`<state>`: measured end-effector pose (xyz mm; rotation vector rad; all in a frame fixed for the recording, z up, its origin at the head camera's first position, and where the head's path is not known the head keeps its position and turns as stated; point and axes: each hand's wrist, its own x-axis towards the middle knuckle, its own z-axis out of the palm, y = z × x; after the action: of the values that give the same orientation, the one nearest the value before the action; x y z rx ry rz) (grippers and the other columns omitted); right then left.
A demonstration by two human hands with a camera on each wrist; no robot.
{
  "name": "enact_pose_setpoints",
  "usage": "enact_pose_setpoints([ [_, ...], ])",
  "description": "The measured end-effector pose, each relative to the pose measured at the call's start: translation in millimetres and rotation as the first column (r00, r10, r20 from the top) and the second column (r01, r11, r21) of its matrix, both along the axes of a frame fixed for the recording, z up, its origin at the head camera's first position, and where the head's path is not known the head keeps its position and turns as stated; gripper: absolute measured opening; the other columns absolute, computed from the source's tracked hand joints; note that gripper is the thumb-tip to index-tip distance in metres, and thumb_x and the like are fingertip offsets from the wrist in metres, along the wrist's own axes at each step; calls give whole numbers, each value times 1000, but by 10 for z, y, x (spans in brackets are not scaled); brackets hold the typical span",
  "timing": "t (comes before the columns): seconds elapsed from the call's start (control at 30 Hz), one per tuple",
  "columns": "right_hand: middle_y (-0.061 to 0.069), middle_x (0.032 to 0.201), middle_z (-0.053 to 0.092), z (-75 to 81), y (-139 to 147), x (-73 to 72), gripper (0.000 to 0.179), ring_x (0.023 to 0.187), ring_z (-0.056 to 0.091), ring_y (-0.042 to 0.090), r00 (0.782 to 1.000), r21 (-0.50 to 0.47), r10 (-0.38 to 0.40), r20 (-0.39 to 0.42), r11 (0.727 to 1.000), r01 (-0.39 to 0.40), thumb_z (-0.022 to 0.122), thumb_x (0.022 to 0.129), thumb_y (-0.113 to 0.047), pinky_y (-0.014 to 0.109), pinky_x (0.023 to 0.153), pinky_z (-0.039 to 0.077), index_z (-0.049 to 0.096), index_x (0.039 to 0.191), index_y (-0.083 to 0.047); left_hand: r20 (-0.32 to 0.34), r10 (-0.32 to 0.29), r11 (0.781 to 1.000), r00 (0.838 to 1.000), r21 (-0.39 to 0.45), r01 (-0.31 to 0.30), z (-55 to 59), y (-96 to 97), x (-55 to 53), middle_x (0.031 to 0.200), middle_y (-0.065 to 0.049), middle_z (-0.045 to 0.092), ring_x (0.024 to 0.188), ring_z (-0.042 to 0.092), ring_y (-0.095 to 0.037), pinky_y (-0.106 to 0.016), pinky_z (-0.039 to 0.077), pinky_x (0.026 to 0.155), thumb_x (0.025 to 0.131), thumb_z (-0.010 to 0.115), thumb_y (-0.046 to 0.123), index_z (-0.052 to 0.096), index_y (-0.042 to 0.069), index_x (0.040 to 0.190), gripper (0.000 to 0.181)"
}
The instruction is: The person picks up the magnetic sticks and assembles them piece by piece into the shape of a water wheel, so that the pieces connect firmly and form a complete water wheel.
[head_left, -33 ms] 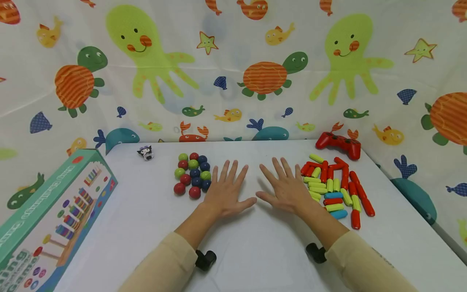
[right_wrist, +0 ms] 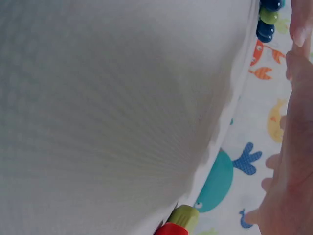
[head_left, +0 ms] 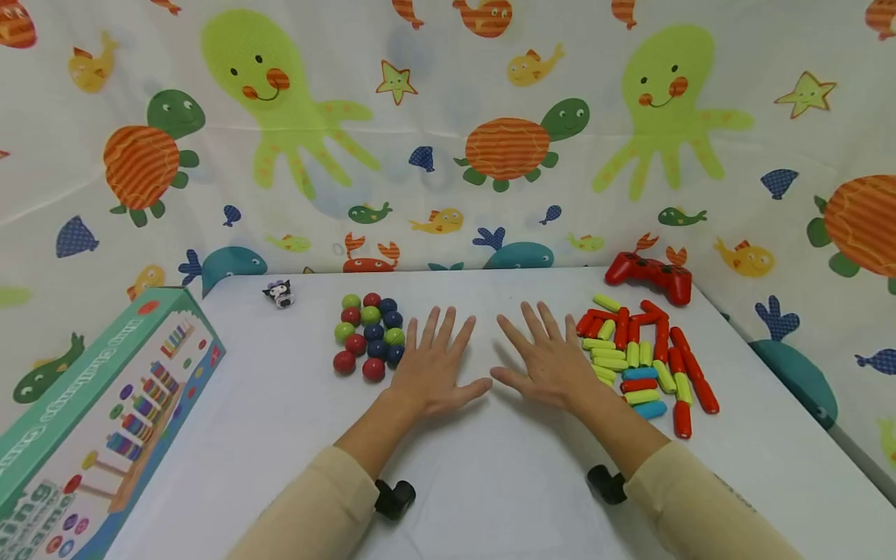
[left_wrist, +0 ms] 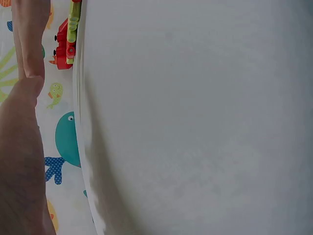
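Note:
My left hand (head_left: 430,369) is held palm down over the white table, fingers straight and spread, with nothing in it. Just to its left are several red, green and dark blue balls (head_left: 371,330). My right hand (head_left: 549,362) mirrors it, fingers spread and empty, thumb pointing at the other thumb with a small gap between them. Right of that hand lie several short rods (head_left: 633,354) in red, yellow-green and light blue; some red ones join end to end. Both wrist views show the hands only at the edge, above the tabletop.
A long green game box (head_left: 105,420) lies at the left. A small black-and-white figurine (head_left: 280,293) stands at the back left, and a red game controller (head_left: 649,278) at the back right. Behind the table (head_left: 483,474) hangs a curtain (head_left: 448,78) printed with sea animals.

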<state>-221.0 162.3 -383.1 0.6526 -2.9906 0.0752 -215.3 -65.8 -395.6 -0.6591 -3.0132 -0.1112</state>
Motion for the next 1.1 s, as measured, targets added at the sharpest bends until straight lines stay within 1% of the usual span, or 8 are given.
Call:
enact_pose_setpoints([
  [0.2, 15, 173, 18, -4, -7, 2, 88, 159, 16, 44, 999, -24, 36, -22, 999, -37, 53, 93, -70, 75, 120, 17, 26, 165, -27, -7, -16, 999, 1000, 35, 16, 15, -28, 25, 175, -11, 4, 162, -2, -37, -65, 0, 127, 92, 39, 80, 8, 26, 168, 98],
  [0.4, 12, 158, 47, 79, 53, 27, 77, 145, 44, 39, 996, -226, 92, 10, 970, -87, 75, 89, -43, 67, 110, 44, 44, 158, -27, -26, 10, 967, 1000, 253, -4, 113, -131, 109, 173, -9, 22, 161, 14, -35, -61, 19, 126, 95, 51, 66, 22, 25, 166, 87],
  [0.57, 10, 146, 58, 160, 190, 56, 64, 134, 54, 35, 989, -426, 109, 105, 903, -54, 79, 90, -30, 61, 102, 53, 55, 149, -26, 28, 65, 853, 997, 517, -70, 166, -310, 214, 165, -4, 40, 155, 34, -27, -57, 39, 118, 98, 64, 47, 38, 25, 160, 71],
  [0.67, 11, 139, 62, 215, 320, 82, 57, 124, 60, 33, 983, -482, 114, 143, 876, -31, 78, 91, -27, 56, 97, 56, 60, 144, -23, -9, 95, 775, 995, 628, -68, 195, -461, 265, 153, -4, 55, 145, 48, -25, -52, 46, 114, 98, 69, 35, 53, 20, 150, 57],
  [0.8, 11, 129, 67, 295, 521, 133, 50, 113, 63, 29, 978, -494, 100, 182, 870, 3, 78, 91, -26, 45, 89, 58, 64, 138, -20, -69, 135, 706, 988, 707, -47, 229, -673, 292, 130, -9, 71, 122, 65, -26, -48, 55, 104, 96, 73, 18, 68, 10, 133, 38],
  [0.93, 12, 124, 70, 370, 728, 176, 48, 109, 64, 26, 974, -483, 86, 209, 875, 26, 79, 90, -31, 35, 83, 55, 67, 134, -16, 20, 137, 653, 990, 750, -105, 263, -832, 316, 120, -14, 74, 106, 70, -26, -47, 59, 93, 94, 74, 8, 71, 6, 126, 32],
  [1.0, 11, 121, 71, 405, 834, 187, 46, 106, 65, 25, 971, -473, 72, 228, 880, 45, 81, 89, -31, 32, 79, 55, 69, 131, -16, 77, 136, 654, 988, 742, -147, 277, -881, 319, 121, -14, 74, 105, 70, -27, -47, 60, 92, 94, 73, 8, 71, 6, 126, 32],
  [1.1, 8, 113, 72, 439, 965, 193, 41, 101, 64, 22, 956, -442, 49, 288, 893, 87, 81, 89, -29, 29, 73, 56, 71, 126, -14, 106, 164, 714, 981, 673, -192, 281, -923, 295, 124, -12, 72, 104, 68, -27, -45, 60, 92, 95, 73, 11, 70, 8, 128, 33],
])
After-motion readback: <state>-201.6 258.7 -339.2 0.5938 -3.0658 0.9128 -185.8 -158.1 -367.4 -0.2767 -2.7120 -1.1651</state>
